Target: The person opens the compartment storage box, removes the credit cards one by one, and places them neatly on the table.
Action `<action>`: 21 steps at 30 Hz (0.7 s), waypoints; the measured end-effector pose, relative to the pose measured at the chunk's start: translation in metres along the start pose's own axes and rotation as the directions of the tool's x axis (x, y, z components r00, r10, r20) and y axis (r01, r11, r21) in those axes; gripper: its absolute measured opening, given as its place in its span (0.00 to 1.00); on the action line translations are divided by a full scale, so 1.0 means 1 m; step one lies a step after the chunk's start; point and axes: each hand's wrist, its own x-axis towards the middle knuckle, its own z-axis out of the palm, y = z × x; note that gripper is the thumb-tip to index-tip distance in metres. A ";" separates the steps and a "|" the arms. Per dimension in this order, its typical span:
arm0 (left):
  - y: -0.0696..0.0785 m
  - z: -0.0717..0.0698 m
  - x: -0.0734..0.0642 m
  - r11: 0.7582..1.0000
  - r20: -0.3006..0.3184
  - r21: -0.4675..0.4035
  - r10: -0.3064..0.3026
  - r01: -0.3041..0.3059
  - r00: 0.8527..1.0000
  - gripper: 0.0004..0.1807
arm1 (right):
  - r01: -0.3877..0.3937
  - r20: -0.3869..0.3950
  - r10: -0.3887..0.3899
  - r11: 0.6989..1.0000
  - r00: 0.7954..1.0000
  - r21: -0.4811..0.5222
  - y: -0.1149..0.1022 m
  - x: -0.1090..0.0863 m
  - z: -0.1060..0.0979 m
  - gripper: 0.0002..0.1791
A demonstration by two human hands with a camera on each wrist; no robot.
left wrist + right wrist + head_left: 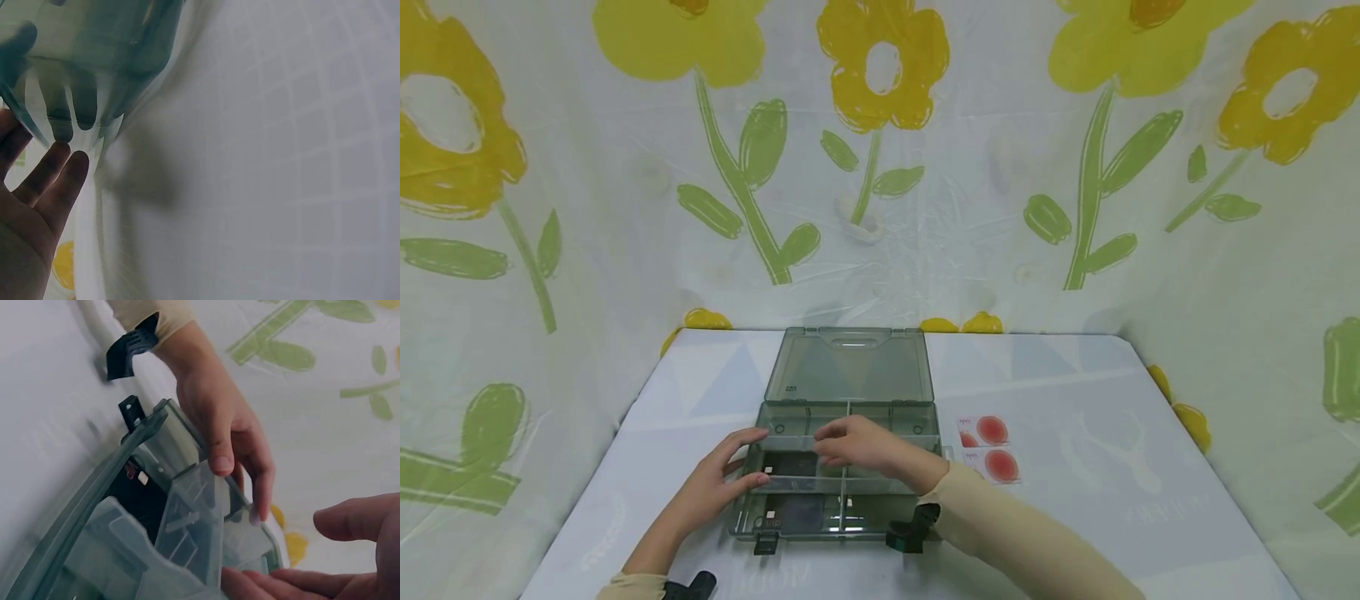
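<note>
A translucent grey-green divided storage box (745, 521) lies on the table with its lid (850, 367) tipped back. My left hand (715, 479) is spread at the box's left side. Its thumb touches the rim by a clear divider (190, 515), and its other fingers reach along the outside wall. Over the middle row is my right hand (865, 446), palm turned inward. In the right wrist view its fingers lie by the clear divider while the thumb stands apart. Dark flat pieces with a small pale square sit in the left middle compartment (790, 463) and left front compartment (797, 512).
Two white cards with red circles, the upper card (985, 431) and the lower card (992, 465), lie right of the box. An unfastened latch (766, 543) sticks out at the box's front. A flowered curtain (955, 250) surrounds the white table (1075, 517).
</note>
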 end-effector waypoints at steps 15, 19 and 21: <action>-0.001 0.000 -0.001 1.000 0.005 -0.002 -0.003 0.003 1.000 0.37 | -0.149 0.158 0.155 0.988 0.975 -0.045 -0.009 0.018 0.012 0.27; -0.001 0.000 -0.001 1.000 0.005 0.007 -0.003 0.003 1.000 0.37 | -0.135 0.160 0.139 0.990 0.977 -0.037 -0.009 0.020 0.016 0.27; -0.001 0.000 -0.001 1.000 0.005 0.008 -0.004 0.004 1.000 0.37 | -0.132 0.157 0.135 0.991 0.978 -0.027 -0.009 0.021 0.017 0.27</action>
